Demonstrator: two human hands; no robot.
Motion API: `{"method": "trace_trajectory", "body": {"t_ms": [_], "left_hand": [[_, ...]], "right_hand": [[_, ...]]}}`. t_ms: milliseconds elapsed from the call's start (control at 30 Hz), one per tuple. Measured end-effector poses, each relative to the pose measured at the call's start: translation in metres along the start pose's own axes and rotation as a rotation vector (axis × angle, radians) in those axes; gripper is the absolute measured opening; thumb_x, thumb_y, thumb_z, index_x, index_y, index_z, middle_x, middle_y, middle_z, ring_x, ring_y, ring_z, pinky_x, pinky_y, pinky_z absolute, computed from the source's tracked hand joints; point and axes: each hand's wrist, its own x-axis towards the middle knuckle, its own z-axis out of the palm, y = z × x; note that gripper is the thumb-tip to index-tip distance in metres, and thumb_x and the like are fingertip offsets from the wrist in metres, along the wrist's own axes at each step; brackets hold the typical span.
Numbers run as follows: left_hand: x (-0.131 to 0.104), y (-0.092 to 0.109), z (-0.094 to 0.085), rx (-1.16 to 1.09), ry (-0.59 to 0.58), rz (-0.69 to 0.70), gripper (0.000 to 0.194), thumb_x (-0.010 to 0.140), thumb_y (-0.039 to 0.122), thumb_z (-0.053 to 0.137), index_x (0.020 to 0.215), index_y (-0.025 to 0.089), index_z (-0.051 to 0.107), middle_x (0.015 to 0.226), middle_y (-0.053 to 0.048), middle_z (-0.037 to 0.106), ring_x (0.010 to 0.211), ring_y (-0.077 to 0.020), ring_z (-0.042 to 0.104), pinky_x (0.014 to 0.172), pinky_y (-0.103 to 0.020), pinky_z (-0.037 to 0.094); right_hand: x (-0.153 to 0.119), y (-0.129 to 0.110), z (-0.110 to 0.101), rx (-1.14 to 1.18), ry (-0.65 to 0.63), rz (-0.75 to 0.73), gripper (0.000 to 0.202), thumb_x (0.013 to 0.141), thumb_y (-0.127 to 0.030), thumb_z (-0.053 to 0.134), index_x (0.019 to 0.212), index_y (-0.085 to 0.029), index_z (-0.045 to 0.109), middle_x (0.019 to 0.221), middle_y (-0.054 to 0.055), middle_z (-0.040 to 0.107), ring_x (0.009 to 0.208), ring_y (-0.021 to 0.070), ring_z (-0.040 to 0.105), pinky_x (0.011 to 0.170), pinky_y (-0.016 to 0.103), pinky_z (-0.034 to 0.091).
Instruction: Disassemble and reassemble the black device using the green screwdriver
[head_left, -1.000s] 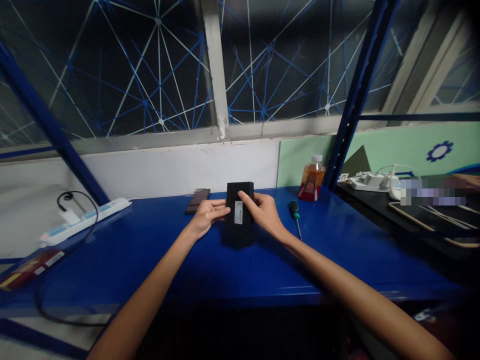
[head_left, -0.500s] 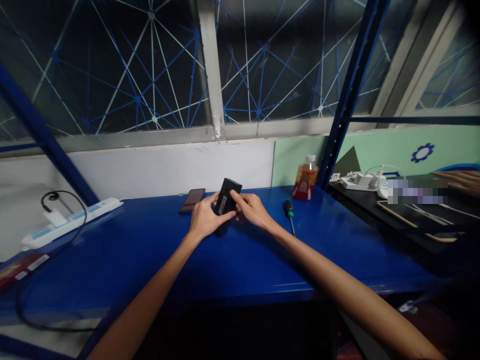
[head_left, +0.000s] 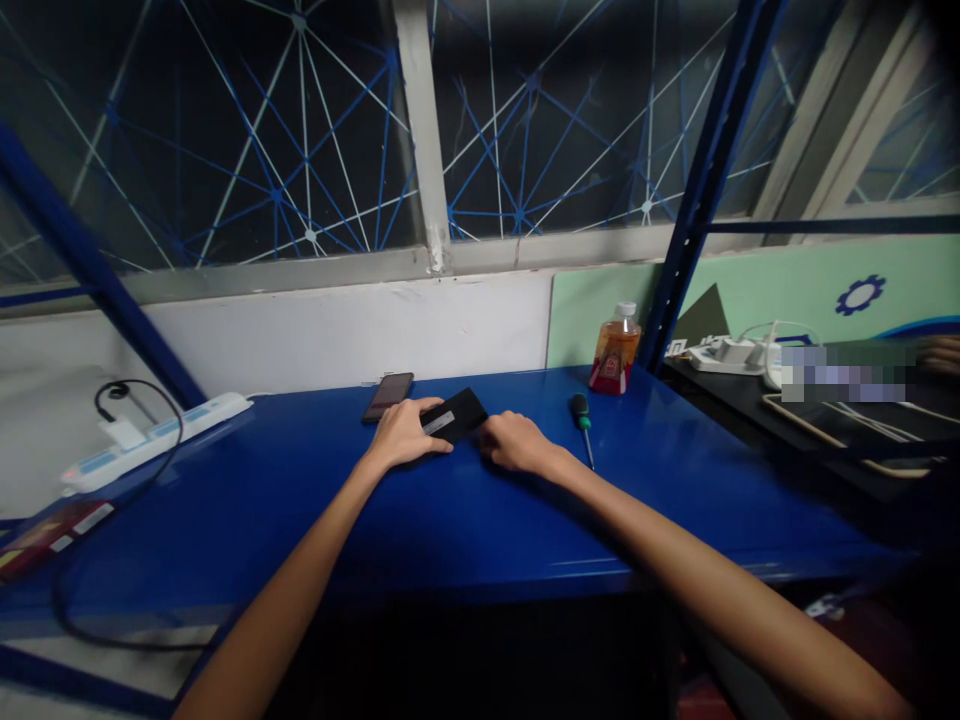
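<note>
A black rectangular box-like device (head_left: 459,416) with a pale label lies tilted low over the blue table. My left hand (head_left: 405,434) grips its left end, thumb on the near side and fingers on the far side. At the right end of the device is my right hand (head_left: 514,441), its fingers curled closed and slightly blurred. Whatever the right fingers hold, if anything, is hidden. Behind the left hand lies a dark phone (head_left: 388,397). To the right of my right hand rests a screwdriver (head_left: 583,424) with a black and green handle.
A capped bottle of reddish drink (head_left: 615,348) stands at the back right of the blue table (head_left: 465,530). On the left are a white power strip (head_left: 161,443), a black cable and a red packet (head_left: 56,535). Another person's hand (head_left: 941,355) shows at the far right.
The black device has gone from steeply tilted to lying lower, its far end swung right. My right hand has slid off its face to its right end, fingers curled.
</note>
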Motion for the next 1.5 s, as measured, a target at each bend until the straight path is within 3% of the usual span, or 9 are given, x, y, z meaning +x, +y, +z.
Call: {"method": "trace_trajectory", "body": {"t_ms": [433,600,700,800,933,1033,1167,1367,1500], "left_hand": [[0.001,-0.012,0.004,-0.027,-0.06,0.116,0.071,0.054,0.046,0.078,0.121,0.024,0.066,0.117,-0.012,0.068,0.105,-0.0383,0.063,0.087,-0.051,0.049],[-0.001,-0.008,0.004,-0.03,-0.155,0.139,0.072,0.052,0.045,0.079,0.119,0.022,0.067,0.116,-0.014,0.068,0.103,-0.04,0.063,0.083,-0.05,0.05],[-0.003,-0.005,0.002,-0.054,-0.225,0.172,0.07,0.054,0.045,0.078,0.12,0.024,0.066,0.119,-0.012,0.067,0.105,-0.0378,0.062,0.084,-0.047,0.049],[-0.005,-0.001,-0.001,-0.06,-0.274,0.199,0.071,0.059,0.047,0.076,0.125,0.024,0.062,0.124,-0.012,0.064,0.108,-0.0363,0.061,0.085,-0.044,0.048],[0.0,0.003,-0.001,-0.02,-0.267,0.253,0.068,0.067,0.058,0.068,0.125,0.022,0.062,0.125,-0.014,0.062,0.11,-0.0357,0.059,0.087,-0.043,0.046],[0.009,0.009,0.006,0.047,-0.286,0.314,0.071,0.066,0.064,0.067,0.124,0.024,0.062,0.123,-0.014,0.062,0.113,-0.0368,0.056,0.09,-0.044,0.043],[0.015,0.018,0.023,0.048,-0.311,0.345,0.082,0.064,0.068,0.067,0.132,0.024,0.055,0.124,-0.015,0.059,0.112,-0.0363,0.055,0.09,-0.044,0.043],[0.002,0.022,0.027,-0.114,-0.19,0.315,0.075,0.062,0.06,0.075,0.125,0.024,0.06,0.123,-0.012,0.06,0.111,-0.0328,0.056,0.094,-0.045,0.043],[-0.002,0.025,0.017,-0.205,-0.126,0.329,0.068,0.063,0.056,0.076,0.122,0.024,0.062,0.123,-0.011,0.06,0.111,-0.0306,0.057,0.095,-0.044,0.044]], "right_hand": [[0.01,0.042,-0.004,-0.018,0.096,0.109,0.023,0.077,-0.016,0.059,0.096,-0.019,0.072,0.098,0.013,0.072,0.091,0.0266,0.067,0.068,0.027,0.046],[0.004,0.064,-0.036,-0.022,0.237,0.196,0.04,0.08,-0.013,0.054,0.118,-0.02,0.064,0.103,0.011,0.071,0.092,0.0231,0.066,0.071,0.027,0.046],[-0.004,0.088,-0.054,-0.013,0.419,0.319,0.031,0.083,-0.02,0.053,0.11,-0.022,0.068,0.096,0.009,0.073,0.086,0.0227,0.067,0.068,0.027,0.047],[-0.011,0.115,-0.054,-0.076,0.357,0.424,0.021,0.08,-0.033,0.062,0.094,-0.021,0.072,0.092,0.011,0.072,0.088,0.0271,0.067,0.07,0.031,0.048],[-0.018,0.138,-0.04,-0.098,0.246,0.546,0.038,0.079,-0.053,0.063,0.09,-0.016,0.071,0.093,0.017,0.071,0.087,0.0307,0.068,0.068,0.035,0.05],[-0.018,0.142,-0.031,0.08,0.088,0.59,0.048,0.073,-0.06,0.066,0.082,-0.013,0.067,0.067,0.013,0.069,0.059,0.0256,0.069,0.055,0.033,0.051],[-0.014,0.144,-0.024,0.325,0.019,0.549,0.036,0.068,-0.046,0.076,0.077,-0.014,0.064,0.041,0.002,0.058,0.035,0.0191,0.058,0.038,0.028,0.047],[-0.013,0.132,-0.036,0.867,0.39,0.363,0.034,0.068,-0.039,0.078,0.083,-0.014,0.059,0.042,-0.001,0.057,0.034,0.0145,0.054,0.03,0.022,0.042],[-0.016,0.11,-0.044,1.194,0.486,0.202,0.037,0.071,-0.043,0.076,0.083,-0.015,0.055,0.053,0.003,0.063,0.043,0.0175,0.063,0.034,0.024,0.048]]}}
